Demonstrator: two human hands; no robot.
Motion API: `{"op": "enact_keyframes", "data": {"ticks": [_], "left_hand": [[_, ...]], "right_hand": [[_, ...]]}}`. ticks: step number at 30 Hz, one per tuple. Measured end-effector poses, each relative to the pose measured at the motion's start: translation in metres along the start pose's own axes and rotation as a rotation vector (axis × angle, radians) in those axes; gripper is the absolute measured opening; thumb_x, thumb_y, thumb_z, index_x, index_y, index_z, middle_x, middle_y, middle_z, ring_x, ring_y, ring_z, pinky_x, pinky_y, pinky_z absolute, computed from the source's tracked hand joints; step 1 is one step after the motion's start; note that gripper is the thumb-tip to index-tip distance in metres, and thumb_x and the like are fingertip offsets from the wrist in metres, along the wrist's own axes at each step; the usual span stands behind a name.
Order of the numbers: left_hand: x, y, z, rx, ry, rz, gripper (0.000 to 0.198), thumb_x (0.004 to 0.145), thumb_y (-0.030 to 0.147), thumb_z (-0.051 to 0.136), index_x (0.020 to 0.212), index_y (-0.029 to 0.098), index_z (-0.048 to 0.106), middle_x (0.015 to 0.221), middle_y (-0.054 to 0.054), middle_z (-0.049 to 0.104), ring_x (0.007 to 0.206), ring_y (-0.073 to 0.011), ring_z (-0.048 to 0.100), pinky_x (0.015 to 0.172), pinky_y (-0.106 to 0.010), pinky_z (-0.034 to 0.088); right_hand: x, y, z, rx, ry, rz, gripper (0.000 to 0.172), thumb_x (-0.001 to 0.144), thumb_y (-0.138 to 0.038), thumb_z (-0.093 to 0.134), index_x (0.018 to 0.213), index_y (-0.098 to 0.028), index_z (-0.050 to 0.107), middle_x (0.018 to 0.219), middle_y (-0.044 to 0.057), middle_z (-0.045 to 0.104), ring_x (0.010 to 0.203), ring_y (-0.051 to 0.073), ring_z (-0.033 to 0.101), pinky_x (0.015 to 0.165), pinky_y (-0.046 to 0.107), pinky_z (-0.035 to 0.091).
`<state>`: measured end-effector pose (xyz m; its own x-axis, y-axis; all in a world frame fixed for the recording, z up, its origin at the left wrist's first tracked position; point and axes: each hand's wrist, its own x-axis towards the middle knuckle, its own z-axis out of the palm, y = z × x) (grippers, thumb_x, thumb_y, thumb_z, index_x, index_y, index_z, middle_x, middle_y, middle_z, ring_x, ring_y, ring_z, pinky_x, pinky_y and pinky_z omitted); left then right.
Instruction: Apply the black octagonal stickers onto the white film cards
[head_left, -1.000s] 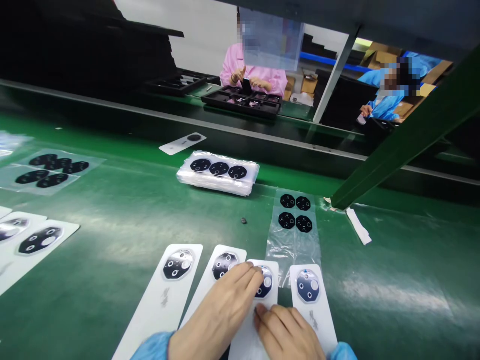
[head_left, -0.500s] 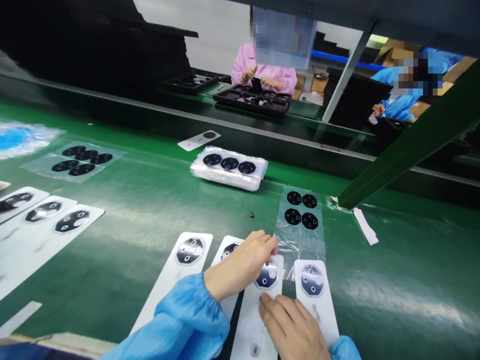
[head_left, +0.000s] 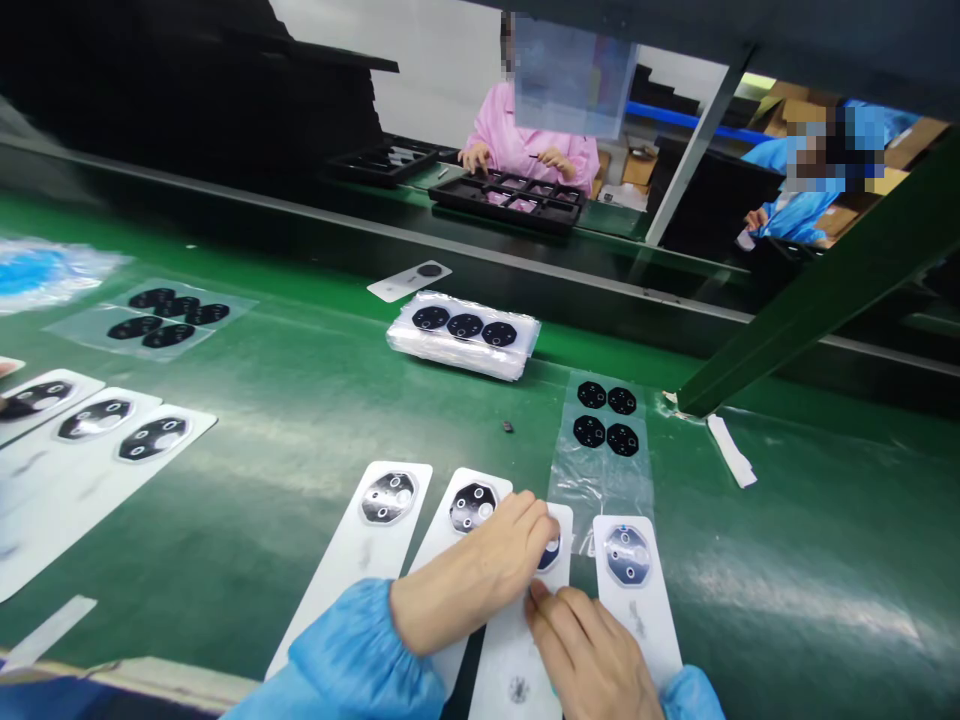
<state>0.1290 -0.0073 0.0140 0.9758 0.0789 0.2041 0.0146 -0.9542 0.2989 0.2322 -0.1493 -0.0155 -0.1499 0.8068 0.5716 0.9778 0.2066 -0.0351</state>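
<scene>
My left hand reaches across a white panel, its fingers curled down over the dark octagonal piece at the panel's top. The fingertips are hidden, so I cannot make out what they pinch. Just below, my right hand rests on the same panel, fingers side by side and slightly bent, touching its right part. To the right lies another white panel with a shiny octagonal piece and a small blue mark. Two more such panels are on the left, one partly under my left forearm.
Behind the panels lies a clear plastic sheet bearing black octagonal stickers. A stack of clear sheets stands farther back. More panels lie left. A green post rises at right. Across the bench, a person in pink works over a black tray.
My left hand has moved slightly down over the octagonal piece, covering more of it. My right hand stays nearly in place. Across the bench, the person's hands have moved apart above the tray.
</scene>
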Motion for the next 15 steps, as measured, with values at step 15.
{"op": "enact_keyframes", "data": {"ticks": [15], "left_hand": [[-0.054, 0.036, -0.008, -0.482, 0.009, -0.204, 0.025, 0.089, 0.001, 0.026, 0.091, 0.021, 0.042, 0.09, -0.005, 0.056, 0.078, -0.0158, 0.051, 0.072, -0.026, 0.045]], "right_hand": [[-0.008, 0.015, -0.014, 0.318, -0.165, 0.102, 0.034, 0.096, -0.01, 0.031, 0.1, -0.013, 0.065, 0.096, 0.009, 0.069, 0.083, 0.017, 0.063, 0.07, 0.024, 0.055]]}}
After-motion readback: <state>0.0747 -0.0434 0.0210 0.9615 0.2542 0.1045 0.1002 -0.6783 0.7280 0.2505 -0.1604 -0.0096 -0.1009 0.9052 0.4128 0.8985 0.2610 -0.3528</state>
